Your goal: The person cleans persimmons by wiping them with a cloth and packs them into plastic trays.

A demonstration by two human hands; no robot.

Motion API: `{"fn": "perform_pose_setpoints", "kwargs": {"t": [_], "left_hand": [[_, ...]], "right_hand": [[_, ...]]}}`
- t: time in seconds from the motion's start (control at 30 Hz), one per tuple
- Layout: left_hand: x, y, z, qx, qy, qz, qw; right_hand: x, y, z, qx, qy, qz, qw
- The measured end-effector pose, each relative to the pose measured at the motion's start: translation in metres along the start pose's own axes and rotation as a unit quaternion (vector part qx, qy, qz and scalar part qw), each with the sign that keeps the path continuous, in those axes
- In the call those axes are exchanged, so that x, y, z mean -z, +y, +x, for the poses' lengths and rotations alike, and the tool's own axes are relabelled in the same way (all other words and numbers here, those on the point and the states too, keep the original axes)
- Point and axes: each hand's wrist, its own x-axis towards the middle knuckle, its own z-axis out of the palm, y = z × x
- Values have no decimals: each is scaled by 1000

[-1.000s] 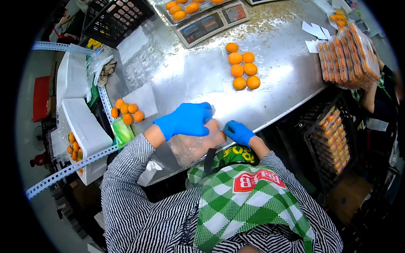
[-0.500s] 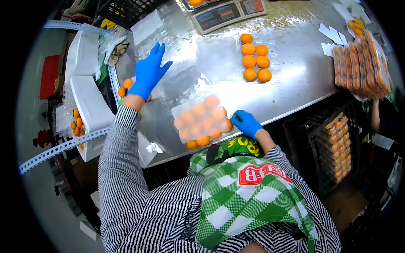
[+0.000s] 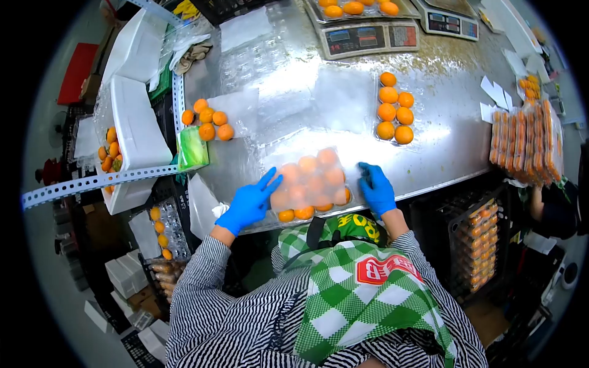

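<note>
The steel table [image 3: 442, 156] shone, with a scale [image 3: 368, 50] at its far side. A pale sheet [image 3: 300, 186] already lay over most of the fruit [image 3: 304, 213] by the near edge, between my hands, so only its nearest row showed uncovered, as I judged it. My left hand [image 3: 248, 205] was beside the sheet, forefinger and thumb spread; whether they touched it, I couldn't tell. My right hand [image 3: 378, 191] sat just off the other side, fingers bent and close together, with nothing visible in them
</note>
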Motion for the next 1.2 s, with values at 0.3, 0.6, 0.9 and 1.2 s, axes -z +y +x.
{"fn": "perform_pose_setpoints", "kwargs": {"t": [0.3,0.6,0.9,1.2], "left_hand": [[-25,-32,2,-44,50,93,993],[-45,-38,8,48,238,-346,906],[-15,-80,63,277,326,-528,734],[-7,-83,79,379,318,-281,823]], "right_hand": [[-2,-43,56,289,-45,-267,918],[-2,-49,66,225,-72,-139,962],[-32,-97,142,-40,-1,150,988],[-46,-103,155,37,53,-93,994]]}}
